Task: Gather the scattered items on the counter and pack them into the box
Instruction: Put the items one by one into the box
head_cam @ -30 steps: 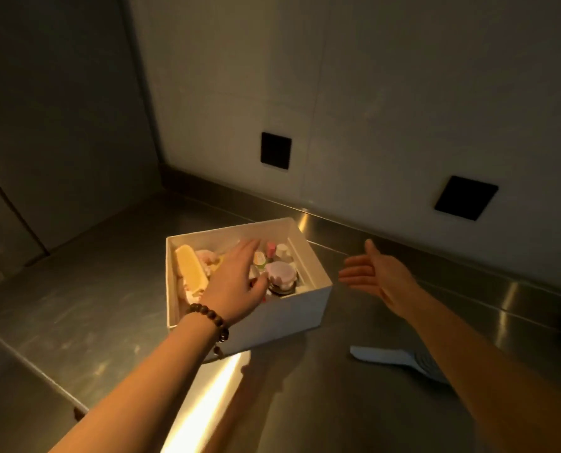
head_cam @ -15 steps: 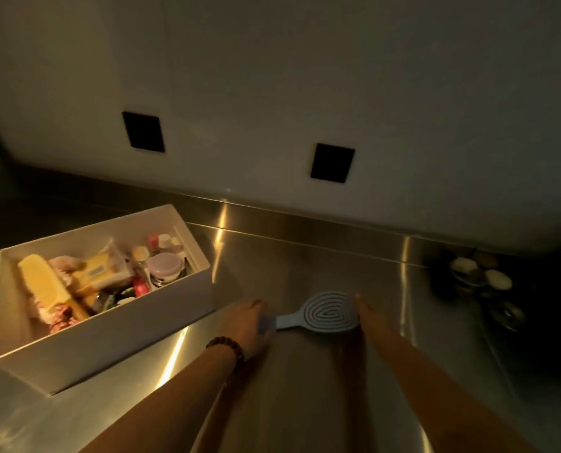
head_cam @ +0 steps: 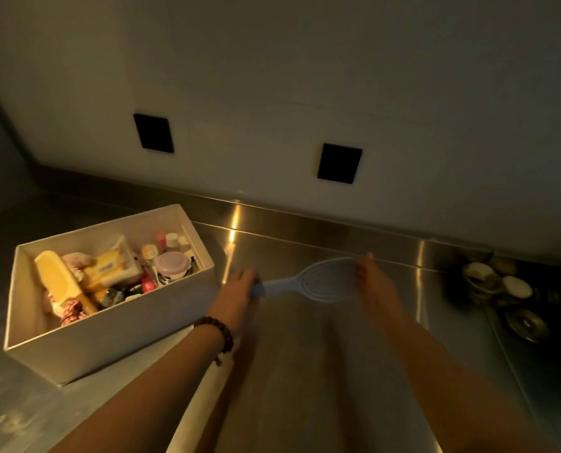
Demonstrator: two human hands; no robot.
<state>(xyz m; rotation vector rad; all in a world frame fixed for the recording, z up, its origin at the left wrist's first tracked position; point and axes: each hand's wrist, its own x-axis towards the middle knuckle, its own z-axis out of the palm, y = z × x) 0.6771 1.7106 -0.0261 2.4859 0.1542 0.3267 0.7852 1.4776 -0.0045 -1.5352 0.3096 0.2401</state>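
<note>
A white box [head_cam: 115,335] stands on the steel counter at the left, filled with several small items, among them a yellow pack [head_cam: 61,281] and a lidded jar [head_cam: 171,265]. To its right a pale blue hairbrush [head_cam: 318,281] is raised slightly off the counter. My left hand [head_cam: 238,289], with a bead bracelet on the wrist, grips the brush's handle end. My right hand [head_cam: 375,282] holds the far edge of the brush's oval head.
The steel counter [head_cam: 305,371] runs to a wall with two black square sockets [head_cam: 153,132]. Several small round containers [head_cam: 501,289] sit in shadow at the far right. A raised steel lip lines the back of the counter.
My left hand left the box and both hands went to the hairbrush on the right. They now hold it at both ends, lifted a little, and the view has turned right.
</note>
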